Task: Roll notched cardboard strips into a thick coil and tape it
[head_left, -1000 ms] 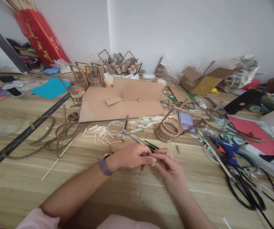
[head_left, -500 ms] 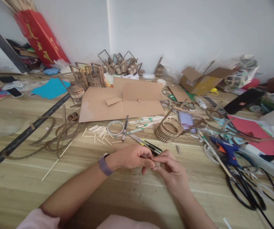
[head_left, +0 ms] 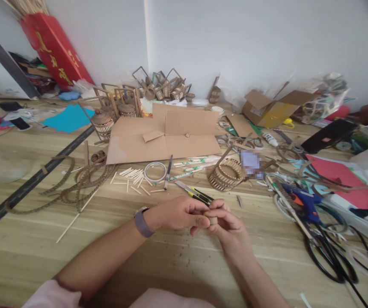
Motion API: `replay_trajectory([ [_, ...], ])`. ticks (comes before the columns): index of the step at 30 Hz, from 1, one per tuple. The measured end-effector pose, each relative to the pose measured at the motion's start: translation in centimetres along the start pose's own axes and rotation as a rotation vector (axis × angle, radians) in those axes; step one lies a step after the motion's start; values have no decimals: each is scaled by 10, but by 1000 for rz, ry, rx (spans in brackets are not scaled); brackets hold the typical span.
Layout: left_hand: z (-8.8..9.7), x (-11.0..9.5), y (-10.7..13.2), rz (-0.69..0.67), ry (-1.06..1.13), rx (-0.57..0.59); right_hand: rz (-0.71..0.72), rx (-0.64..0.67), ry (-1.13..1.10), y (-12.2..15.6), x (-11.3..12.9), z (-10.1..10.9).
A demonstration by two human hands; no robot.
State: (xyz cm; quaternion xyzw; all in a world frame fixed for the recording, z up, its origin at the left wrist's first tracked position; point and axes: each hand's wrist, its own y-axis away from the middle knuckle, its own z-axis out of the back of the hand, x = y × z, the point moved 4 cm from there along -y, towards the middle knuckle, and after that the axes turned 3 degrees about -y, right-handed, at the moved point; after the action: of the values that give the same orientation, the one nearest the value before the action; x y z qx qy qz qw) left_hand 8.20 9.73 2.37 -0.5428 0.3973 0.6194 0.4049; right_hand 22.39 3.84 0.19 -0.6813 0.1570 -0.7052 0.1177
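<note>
Between your fingers (head_left: 200, 220) sits a piece (head_left: 213, 220), above the tabletop (head_left: 123, 265). Just beyond them lies the cutter (head_left: 200, 196). Farther out, the tape (head_left: 146, 176) lies between the sticks (head_left: 132, 174) on its left and the pen (head_left: 168, 171) on its right, with the cardboard (head_left: 135, 147) behind them. The strips (head_left: 80, 188) lie to your left; the basket (head_left: 224, 183) stands between pen and glue gun (head_left: 308, 204).

The left hand (head_left: 182, 213) and right hand (head_left: 232, 226) meet over the wooden table (head_left: 139, 269), a small tan piece (head_left: 214, 220) pinched between their fingers. Just beyond lies a utility knife (head_left: 205, 196). Farther back are a slatted basket (head_left: 223, 182), a black pen (head_left: 168, 172), a tape ring (head_left: 146, 174), short pale sticks (head_left: 132, 174) and flattened cardboard (head_left: 139, 147). A blue glue gun (head_left: 307, 204) lies to the right, coiled brown strips (head_left: 79, 184) to the left.
</note>
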Motion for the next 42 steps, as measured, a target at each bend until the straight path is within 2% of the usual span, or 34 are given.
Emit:
replay_trajectory([
  [3,4,-1,1,27,-61,-77,53,17,136,-2,4,2],
  [7,7,1,2,74,-151,-185,209,44,433,-1,11,2],
  [9,8,2,3,88,-170,-219,236,58,494,0,13,1],
  [12,7,2,2,85,-146,-202,196,70,470,1,14,1],
  [20,5,5,-1,15,8,-61,101,9,148,-2,13,4],
  [24,1,6,-2,0,31,8,14,-18,56,-1,7,2],
  [28,2,2,-1,13,3,-12,-10,-28,12,0,3,0],
  [31,5,0,1,52,-60,-70,27,-12,95,0,5,1],
  [37,9,4,2,124,-210,-235,198,49,509,2,8,-1],
  [39,8,4,2,137,-229,-262,233,63,558,3,9,-3],
  [42,7,1,3,131,-226,-246,196,70,522,3,11,-2],
])
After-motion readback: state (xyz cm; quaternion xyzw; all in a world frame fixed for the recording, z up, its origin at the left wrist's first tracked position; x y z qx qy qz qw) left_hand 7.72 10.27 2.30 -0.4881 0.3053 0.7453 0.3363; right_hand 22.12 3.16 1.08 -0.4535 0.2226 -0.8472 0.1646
